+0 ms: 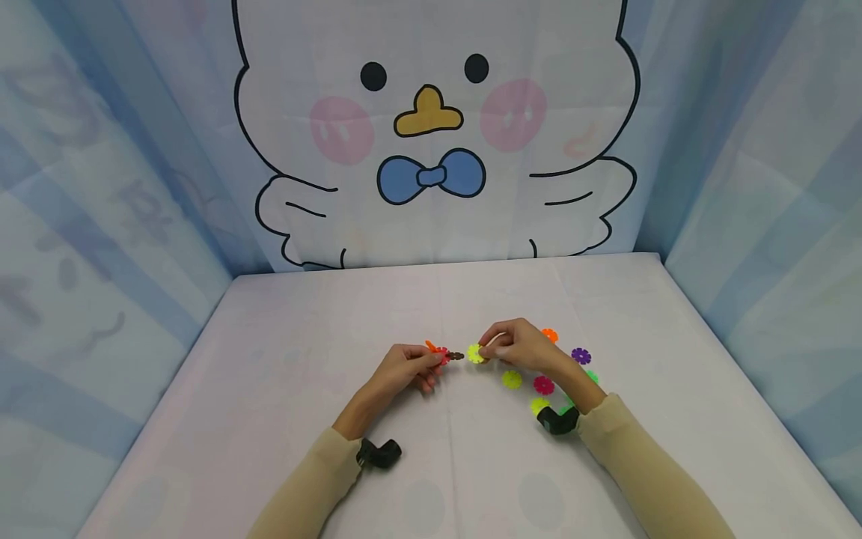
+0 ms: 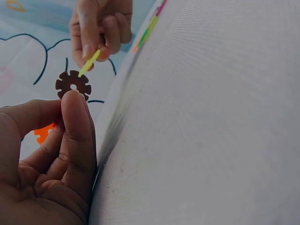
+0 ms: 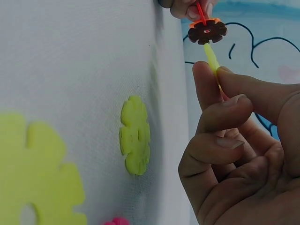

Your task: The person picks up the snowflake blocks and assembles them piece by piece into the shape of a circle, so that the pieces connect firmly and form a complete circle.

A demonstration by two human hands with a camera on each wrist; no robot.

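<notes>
The left hand (image 1: 404, 368) pinches a joined cluster of at least three notched plastic discs, one orange disc (image 2: 43, 133), one red disc (image 1: 444, 357) and one dark-brown disc (image 2: 73, 87), while the right hand (image 1: 520, 349), at its three o'clock, holds one flower-shaped yellow plastic disc (image 1: 474, 353) by the rim, just beside the brown piece. All look light, stiff and perhaps slippery, best held by fingertips at the rim, slots left clear. From two to six o'clock of the right hand lie seven visible loose discs: two yellow ones (image 1: 512, 380), two green ones (image 1: 592, 376), one orange one (image 1: 551, 335), one purple one (image 1: 581, 355), one pink one (image 1: 543, 385).
</notes>
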